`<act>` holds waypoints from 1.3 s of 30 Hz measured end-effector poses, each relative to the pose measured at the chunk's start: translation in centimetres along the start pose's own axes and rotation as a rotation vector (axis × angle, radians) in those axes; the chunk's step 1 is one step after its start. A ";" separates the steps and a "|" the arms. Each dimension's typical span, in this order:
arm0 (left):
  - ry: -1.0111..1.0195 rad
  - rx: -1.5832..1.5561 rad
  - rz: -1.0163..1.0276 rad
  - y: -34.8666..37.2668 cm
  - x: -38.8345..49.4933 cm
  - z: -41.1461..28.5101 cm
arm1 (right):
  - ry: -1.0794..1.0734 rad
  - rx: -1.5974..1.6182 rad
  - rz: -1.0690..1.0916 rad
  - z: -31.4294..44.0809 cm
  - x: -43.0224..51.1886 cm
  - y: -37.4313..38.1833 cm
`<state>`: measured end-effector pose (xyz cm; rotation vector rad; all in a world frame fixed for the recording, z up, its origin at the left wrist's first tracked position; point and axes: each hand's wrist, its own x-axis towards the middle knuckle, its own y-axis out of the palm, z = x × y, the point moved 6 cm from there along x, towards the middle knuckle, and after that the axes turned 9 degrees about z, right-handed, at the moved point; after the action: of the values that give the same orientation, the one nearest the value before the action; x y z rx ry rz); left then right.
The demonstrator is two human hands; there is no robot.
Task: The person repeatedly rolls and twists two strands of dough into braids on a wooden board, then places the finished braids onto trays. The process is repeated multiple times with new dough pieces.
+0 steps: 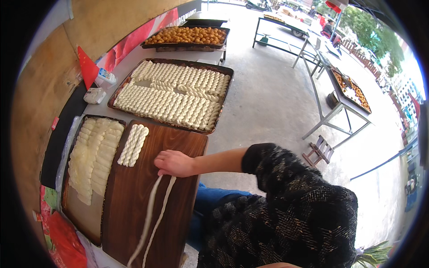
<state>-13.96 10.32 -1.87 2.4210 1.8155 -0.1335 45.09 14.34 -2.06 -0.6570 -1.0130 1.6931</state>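
My right hand (176, 163) rests on a dark brown wooden board (124, 207), fingers curled over the upper end of a long dough strand (151, 204). Two lengths of this strand run from under the hand towards the bottom edge of the picture, a narrow gap between them. The palm hides how they join. My left hand is out of view. Several twisted dough sticks (133, 145) lie side by side at the board's far left corner. Left of the board, a tray (82, 214) holds pale dough strips (97, 150), partly under clear plastic film.
A large tray (225, 115) of twisted dough lies beyond the board. Behind it stands a tray of brown fried balls (187, 35). A white bottle (107, 76) and a red flag (86, 68) are near the wall. A small stool (320, 150) and metal-legged tables (338, 114) are to the right.
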 end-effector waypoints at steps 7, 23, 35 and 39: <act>-0.091 0.681 -0.298 -0.2 -1.6 -0.8 | -0.298 0.061 0.066 3.0 -1.5 -1.2; 0.150 0.036 -0.108 -3.8 1.5 1.7 | -0.096 0.047 -0.370 -0.1 -1.0 -2.5; 0.083 -0.666 -0.299 -7.4 3.1 4.5 | -0.167 0.006 -0.339 1.7 -1.2 -2.7; 0.060 -0.695 -0.320 -9.6 3.2 5.6 | -0.426 -0.023 -0.277 3.5 -2.3 -2.4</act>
<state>-22.27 15.18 -8.18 1.6702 1.8491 0.4698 44.17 11.39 1.70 -0.1550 -1.3538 1.6058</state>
